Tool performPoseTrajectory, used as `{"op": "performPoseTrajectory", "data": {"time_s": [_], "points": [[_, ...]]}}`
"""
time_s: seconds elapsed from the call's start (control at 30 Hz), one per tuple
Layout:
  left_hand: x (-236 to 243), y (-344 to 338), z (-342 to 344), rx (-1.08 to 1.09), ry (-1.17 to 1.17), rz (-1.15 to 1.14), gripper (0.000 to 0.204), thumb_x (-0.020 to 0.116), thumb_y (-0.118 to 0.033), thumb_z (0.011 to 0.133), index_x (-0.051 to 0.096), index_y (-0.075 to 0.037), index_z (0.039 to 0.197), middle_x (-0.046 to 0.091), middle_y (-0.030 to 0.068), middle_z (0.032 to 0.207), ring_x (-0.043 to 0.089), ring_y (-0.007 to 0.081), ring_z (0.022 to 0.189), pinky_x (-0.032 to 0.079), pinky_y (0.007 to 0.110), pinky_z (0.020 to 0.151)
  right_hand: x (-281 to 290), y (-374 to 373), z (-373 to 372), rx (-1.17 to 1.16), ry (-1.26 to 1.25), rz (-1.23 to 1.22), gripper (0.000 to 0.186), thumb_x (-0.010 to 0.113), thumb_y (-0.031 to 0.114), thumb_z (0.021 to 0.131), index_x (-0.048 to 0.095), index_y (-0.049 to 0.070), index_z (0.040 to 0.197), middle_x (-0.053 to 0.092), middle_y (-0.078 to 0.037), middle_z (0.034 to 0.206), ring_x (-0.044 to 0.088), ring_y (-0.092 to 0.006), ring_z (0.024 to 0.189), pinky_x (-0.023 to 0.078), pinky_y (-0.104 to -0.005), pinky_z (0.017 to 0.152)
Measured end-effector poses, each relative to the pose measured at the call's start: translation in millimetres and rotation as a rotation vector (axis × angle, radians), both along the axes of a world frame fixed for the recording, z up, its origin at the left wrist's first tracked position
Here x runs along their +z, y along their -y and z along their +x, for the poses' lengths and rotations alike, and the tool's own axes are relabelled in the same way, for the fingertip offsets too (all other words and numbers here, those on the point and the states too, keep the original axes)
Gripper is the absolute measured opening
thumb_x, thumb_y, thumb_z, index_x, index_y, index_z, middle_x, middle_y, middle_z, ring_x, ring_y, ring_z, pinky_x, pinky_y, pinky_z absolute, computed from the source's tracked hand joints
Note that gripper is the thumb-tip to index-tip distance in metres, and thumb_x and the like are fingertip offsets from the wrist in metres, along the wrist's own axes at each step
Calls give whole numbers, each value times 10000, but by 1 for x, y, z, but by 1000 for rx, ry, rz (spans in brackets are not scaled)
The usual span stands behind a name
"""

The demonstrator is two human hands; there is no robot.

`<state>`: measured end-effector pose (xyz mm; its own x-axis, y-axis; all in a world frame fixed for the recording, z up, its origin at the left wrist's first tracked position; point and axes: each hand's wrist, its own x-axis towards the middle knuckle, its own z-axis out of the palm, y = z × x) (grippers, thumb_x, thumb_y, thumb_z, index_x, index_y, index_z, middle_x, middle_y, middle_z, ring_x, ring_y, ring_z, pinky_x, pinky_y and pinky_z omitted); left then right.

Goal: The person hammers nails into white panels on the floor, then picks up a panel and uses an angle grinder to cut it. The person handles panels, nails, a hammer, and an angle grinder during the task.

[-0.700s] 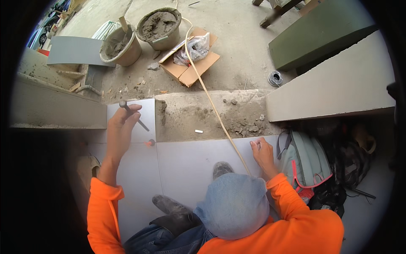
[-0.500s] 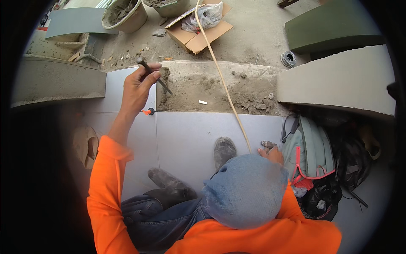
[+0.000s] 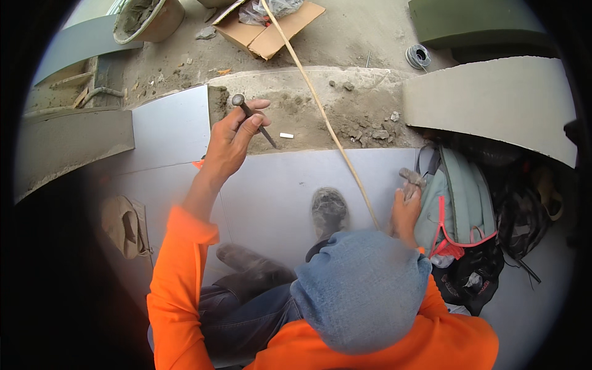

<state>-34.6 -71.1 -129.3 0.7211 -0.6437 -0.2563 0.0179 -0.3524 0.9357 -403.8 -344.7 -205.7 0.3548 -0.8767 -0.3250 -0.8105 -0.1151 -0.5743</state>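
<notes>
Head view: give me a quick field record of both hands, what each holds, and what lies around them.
left hand: raised over the tile edge, fingers shut on a steel nail, head up, point slanting down to the right
right hand: low beside the backpack, gripping a small grey object; what it is cannot be told
surface: pale grey floor tiles, with a bare mortar bed beyond them
string line: runs diagonally across mortar and tile
behind: cardboard box, bucket, wire coil

The blue cap [image 3: 361, 290] hides the right wrist, and the bucket [image 3: 148, 18] is cut off at the top edge.
</notes>
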Motion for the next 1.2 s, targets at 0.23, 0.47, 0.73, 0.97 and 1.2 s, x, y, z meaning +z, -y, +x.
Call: {"op": "performPoseTrajectory", "data": {"time_s": [0.23,0.47,0.73,0.97,1.2], "points": [[-18,51,-14,-20,-72,-91,381,549,-258,1132,620,-57,1449,759,82,1070,720,183,1061,574,331,943,53,21,89,348,23,307,537,619,418,1070,631,-49,1334,661,-103,756,686,-217,747,545,-398,715],[-39,90,-31,-130,-79,-131,406,517,-252,1143,588,-63,1495,767,62,1070,700,163,1024,569,328,944,82,23,138,493,120,329,553,609,393,1076,566,-32,1427,724,-166,785,747,-289,757,561,-400,744],[-34,104,-27,-288,-8,-51,378,540,-151,1094,605,-76,1458,759,72,1018,684,202,923,546,358,878,180,34,206,629,460,279,499,644,289,1074,533,-17,1452,709,-171,843,707,-282,678,558,-375,671],[-34,112,-28,-342,56,-26,222,554,-115,1057,650,-18,1233,748,79,976,684,211,896,534,355,848,197,34,227,1041,107,44,402,619,280,1079,563,-31,1327,672,-258,821,678,-475,714,513,-470,636],[-42,113,-26,-333,52,-65,194,530,-83,1034,646,11,1157,729,92,940,687,230,892,542,364,867,226,33,235,750,435,101,401,647,327,1079,565,-56,1165,577,-127,659,604,-251,548,453,-402,510]]}}
